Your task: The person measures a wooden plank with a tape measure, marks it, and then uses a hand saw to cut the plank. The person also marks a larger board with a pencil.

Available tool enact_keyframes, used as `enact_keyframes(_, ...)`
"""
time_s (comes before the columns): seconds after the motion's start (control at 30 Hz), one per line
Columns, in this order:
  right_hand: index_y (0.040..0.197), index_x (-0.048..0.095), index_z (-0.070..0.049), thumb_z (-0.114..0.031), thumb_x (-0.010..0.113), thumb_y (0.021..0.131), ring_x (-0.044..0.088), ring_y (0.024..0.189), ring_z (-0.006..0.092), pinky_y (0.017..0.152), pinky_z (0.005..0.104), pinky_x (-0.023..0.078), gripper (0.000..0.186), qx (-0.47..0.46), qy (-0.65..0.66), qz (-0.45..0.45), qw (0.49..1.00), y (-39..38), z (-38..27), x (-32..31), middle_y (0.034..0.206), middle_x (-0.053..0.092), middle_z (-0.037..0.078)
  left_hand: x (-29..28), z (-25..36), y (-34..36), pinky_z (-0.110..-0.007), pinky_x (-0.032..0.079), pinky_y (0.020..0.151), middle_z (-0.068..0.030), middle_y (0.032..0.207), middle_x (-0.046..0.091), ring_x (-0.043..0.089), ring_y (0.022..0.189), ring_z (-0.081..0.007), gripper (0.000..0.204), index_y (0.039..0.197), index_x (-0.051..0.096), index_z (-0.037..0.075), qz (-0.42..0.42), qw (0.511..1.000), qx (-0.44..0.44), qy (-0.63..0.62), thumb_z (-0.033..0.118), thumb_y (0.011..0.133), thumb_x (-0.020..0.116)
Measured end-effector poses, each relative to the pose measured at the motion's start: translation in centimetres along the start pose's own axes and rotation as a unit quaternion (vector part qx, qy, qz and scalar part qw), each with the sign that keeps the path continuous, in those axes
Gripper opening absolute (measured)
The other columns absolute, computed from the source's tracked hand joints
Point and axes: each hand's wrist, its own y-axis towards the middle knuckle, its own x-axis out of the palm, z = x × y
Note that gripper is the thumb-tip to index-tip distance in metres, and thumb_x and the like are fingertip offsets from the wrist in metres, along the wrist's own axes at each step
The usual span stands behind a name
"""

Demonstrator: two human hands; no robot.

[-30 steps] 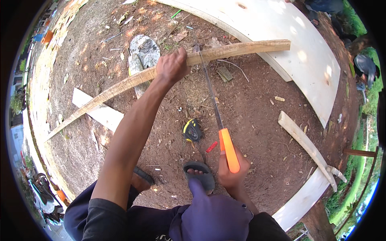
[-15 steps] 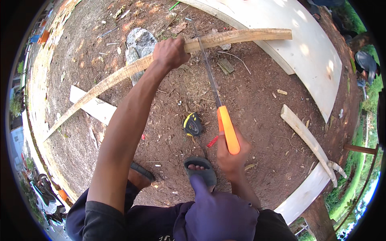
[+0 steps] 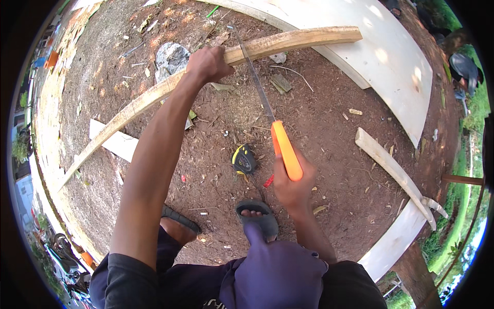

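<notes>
The long wooden strip [image 3: 154, 95] is held above the dirt ground [image 3: 319, 134], with the hand saw [image 3: 267, 116] crossing it. The left hand [image 3: 207, 64] grips the strip just beside the blade; the right hand [image 3: 292, 185] holds the orange handle. Best is long, straight strokes. A tape measure [image 3: 244, 159] lies near the sandalled foot [image 3: 257, 216]; the white board [image 3: 370, 46] is near.

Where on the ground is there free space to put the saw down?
Bare dirt lies to the right of the saw, between the big pale board and the loose plank. It is crowded around the tape measure, the red scrap and the sandalled foot.
</notes>
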Motion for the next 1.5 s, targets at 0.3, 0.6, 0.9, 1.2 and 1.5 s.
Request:
enact_keyframes(0.3, 0.116, 0.067, 0.007, -0.003, 0.063, 0.088, 0.067, 0.071, 0.0137, 0.063, 0.0301, 0.052, 0.030, -0.051, 0.020, 0.007, 0.999, 2.0, 0.9, 2.6, 0.079, 0.069, 0.014, 0.2, -3.0, 0.7, -0.033, 0.051, 0.051, -0.0078, 0.069, 0.066, 0.060, 0.057, -0.0181, 0.036, 0.093, 0.068, 0.004, -0.004, 1.000, 0.013, -0.009, 0.036, 0.079, 0.070)
enact_keyframes(0.6, 0.091, 0.066, 0.004, -0.006, 0.060, 0.088, 0.054, 0.053, 0.0134, 0.051, 0.0343, 0.043, 0.012, -0.092, -0.014, 0.041, 0.995, 13.8, 0.3, 7.6, 0.059, 0.055, 0.010, -1.3, 0.5, 1.0, -0.037, 0.056, 0.062, -0.0093, 0.075, 0.069, 0.065, 0.065, -0.0223, 0.040, 0.101, 0.070, 0.003, 0.024, 0.999, 0.041, 0.005, 0.037, 0.079, 0.073)
enact_keyframes(0.9, 0.131, 0.061, 0.007, 0.003, 0.063, 0.082, 0.075, 0.095, 0.0314, 0.082, 0.0356, 0.059, 0.049, -0.040, -0.014, -0.024, 0.999, -5.2, 2.2, -1.4, 0.109, 0.073, 0.020, -0.5, -1.4, 2.3, -0.039, 0.058, 0.070, -0.0149, 0.084, 0.071, 0.069, 0.072, -0.0270, 0.046, 0.101, 0.072, 0.002, -0.051, 0.996, 0.012, -0.071, 0.040, 0.076, 0.081)
enact_keyframes(1.2, 0.096, 0.067, 0.005, -0.004, 0.063, 0.088, 0.059, 0.055, 0.0136, 0.052, 0.0346, 0.045, 0.013, -0.039, 0.007, -0.006, 0.999, 9.5, 0.1, 6.7, 0.060, 0.059, 0.009, -0.7, -1.8, 1.6, -0.042, 0.058, 0.079, -0.0204, 0.097, 0.074, 0.072, 0.082, -0.0340, 0.053, 0.105, 0.071, -0.001, -0.044, 0.996, 0.046, -0.055, 0.039, 0.073, 0.085)
enact_keyframes(1.5, 0.115, 0.068, 0.005, -0.002, 0.063, 0.082, 0.068, 0.063, 0.0278, 0.058, 0.0379, 0.052, 0.034, -0.020, 0.031, 0.006, 0.999, 7.0, 0.7, 5.6, 0.076, 0.067, 0.021, -1.2, -1.0, 0.6, -0.041, 0.059, 0.076, -0.0183, 0.091, 0.073, 0.071, 0.081, -0.0309, 0.046, 0.103, 0.070, 0.000, -0.033, 0.999, 0.010, -0.028, 0.037, 0.077, 0.074)
